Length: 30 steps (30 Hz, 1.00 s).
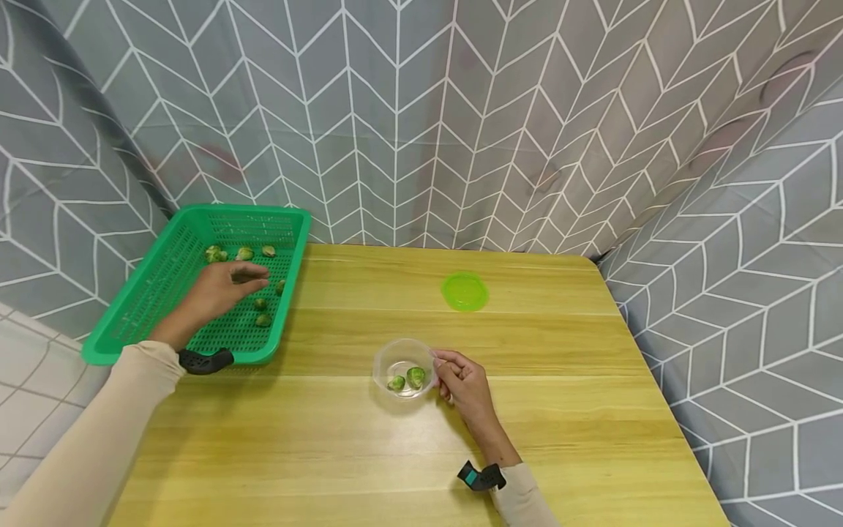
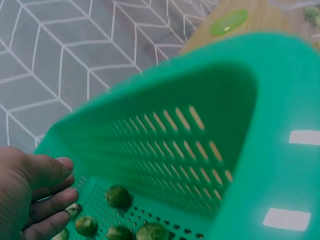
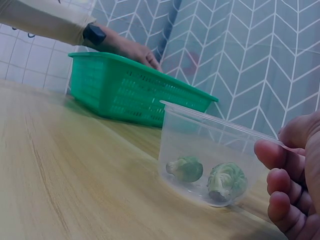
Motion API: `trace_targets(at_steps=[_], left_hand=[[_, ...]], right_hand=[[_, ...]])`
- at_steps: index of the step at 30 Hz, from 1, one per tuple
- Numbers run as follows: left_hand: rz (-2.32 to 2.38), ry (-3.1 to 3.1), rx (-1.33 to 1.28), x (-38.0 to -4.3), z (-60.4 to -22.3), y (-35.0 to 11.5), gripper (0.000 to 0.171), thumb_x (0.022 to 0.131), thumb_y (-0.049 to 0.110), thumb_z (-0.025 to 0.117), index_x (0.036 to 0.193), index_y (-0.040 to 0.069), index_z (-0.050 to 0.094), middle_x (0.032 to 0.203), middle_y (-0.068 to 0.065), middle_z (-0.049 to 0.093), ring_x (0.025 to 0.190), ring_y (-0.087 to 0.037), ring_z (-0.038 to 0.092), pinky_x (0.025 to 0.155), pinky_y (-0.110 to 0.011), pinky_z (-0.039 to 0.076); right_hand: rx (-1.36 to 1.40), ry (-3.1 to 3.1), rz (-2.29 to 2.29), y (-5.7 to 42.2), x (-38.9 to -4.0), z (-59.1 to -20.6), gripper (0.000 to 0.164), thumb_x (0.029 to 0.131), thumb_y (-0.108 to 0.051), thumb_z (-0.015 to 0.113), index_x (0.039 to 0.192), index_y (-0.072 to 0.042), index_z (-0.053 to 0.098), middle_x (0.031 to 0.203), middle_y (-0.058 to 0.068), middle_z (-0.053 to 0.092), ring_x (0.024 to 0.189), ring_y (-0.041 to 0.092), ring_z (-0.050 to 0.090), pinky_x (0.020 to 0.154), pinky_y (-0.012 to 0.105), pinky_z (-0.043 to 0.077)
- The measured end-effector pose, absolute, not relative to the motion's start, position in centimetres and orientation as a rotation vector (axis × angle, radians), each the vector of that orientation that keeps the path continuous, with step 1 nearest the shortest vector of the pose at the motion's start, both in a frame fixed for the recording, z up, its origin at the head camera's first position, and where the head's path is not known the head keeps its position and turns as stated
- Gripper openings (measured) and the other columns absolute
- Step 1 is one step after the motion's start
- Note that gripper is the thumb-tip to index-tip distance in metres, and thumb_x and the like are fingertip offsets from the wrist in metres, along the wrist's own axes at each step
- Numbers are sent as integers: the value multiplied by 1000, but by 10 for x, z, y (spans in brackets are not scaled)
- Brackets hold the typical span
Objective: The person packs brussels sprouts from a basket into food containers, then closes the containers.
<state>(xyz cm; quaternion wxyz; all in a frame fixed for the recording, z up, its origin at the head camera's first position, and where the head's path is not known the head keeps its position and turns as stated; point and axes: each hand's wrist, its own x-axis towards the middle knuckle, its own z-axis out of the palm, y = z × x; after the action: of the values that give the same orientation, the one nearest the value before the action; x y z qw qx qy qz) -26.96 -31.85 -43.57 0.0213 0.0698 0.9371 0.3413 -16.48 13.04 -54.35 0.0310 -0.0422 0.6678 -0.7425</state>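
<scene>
My left hand (image 1: 225,288) hovers over the green basket (image 1: 299,241), its fingers loosely bent and nothing between them. Several Brussels sprouts (image 2: 118,197) lie on the basket's slotted floor, below and beside that hand. On the table stands a clear plastic container (image 3: 172,135) with two Brussels sprouts in it, a larger one (image 1: 416,377) and a smaller one (image 1: 396,383). My right hand (image 1: 464,384) pinches the container's rim from the right side, with the thumb on top and fingers under the lip.
A green round lid (image 1: 465,291) lies flat on the wooden table (image 1: 560,380) towards the back. Patterned grey curtains (image 1: 395,124) hang behind the table and along its right side. White tiles (image 1: 33,373) show at the far left.
</scene>
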Motion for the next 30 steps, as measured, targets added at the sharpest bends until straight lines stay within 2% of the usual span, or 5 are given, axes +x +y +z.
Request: trace_targets(at_steps=[13,23,30], left_hand=[[963,2876,218,-277,-455,-334,46,103,35,61,137,3,61,131,-25,63,114,-43,61,88,-58,52],[863,2869,312,-280,-462,-336,38,99,23,68,125,-3,67,120,-26,68,106,-46,64,87,-59,52],[803,2870,340,-284,-468,-338,35,98,20,69,123,-5,68,117,-27,69,106,-47,64,87,-59,52]], right_hand=[[-140,2062,-2276,131,-163,-545,29,99,-21,67,120,-2,71,66,5,63,50,9,50,41,17,38],[-112,2065,-2280,131,-164,-542,27,99,-20,67,119,-3,71,66,7,63,50,10,51,41,17,38],[-115,2066,-2281,130,-166,-543,26,99,-18,68,118,-2,72,67,10,63,50,10,50,41,18,38]])
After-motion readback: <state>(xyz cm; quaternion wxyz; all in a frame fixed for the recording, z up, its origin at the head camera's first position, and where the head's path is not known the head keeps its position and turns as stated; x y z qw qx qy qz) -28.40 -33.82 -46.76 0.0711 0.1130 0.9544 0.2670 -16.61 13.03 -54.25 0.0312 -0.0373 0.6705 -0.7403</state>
